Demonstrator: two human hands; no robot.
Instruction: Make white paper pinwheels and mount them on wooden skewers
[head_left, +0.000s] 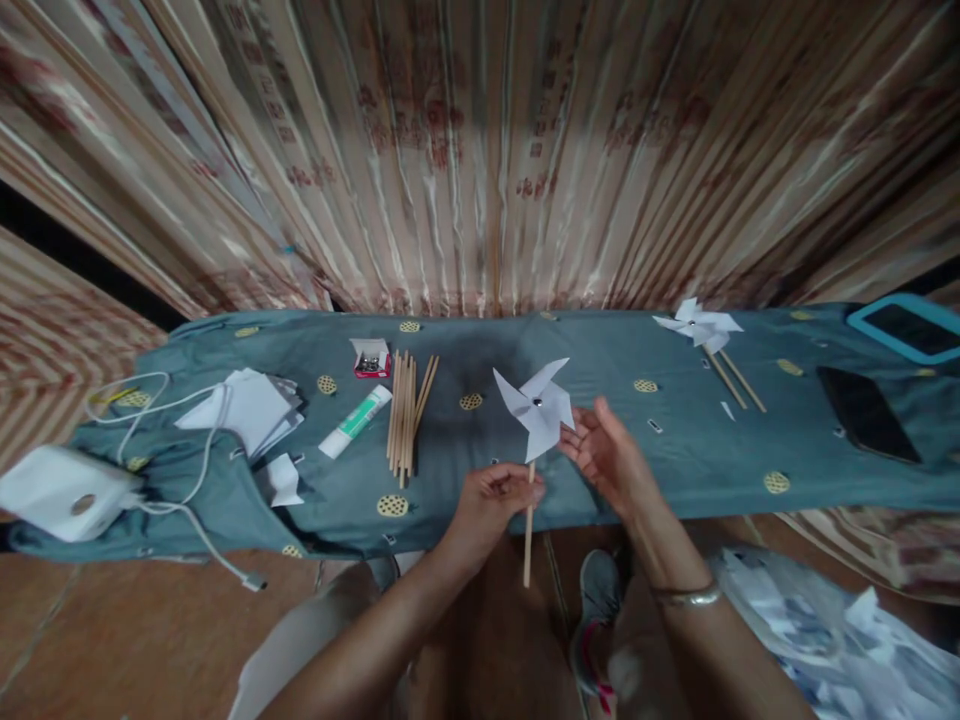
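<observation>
Both bare forearms reach in from the lower edge and converge toward the middle. The left grip (491,497) is curled closed, its fingers folded against the thumb and the back of the hand up. The right grip (606,452) sits just beside it, a little farther forward, palm turned leftward, fingers loosely spread, wrist slightly bent.

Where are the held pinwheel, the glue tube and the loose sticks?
pinwheel (537,405), head view, centre of the paper wheel.
glue tube (357,421), head view, middle of the tube.
loose sticks (402,420), head view, middle of the bundle.
</observation>
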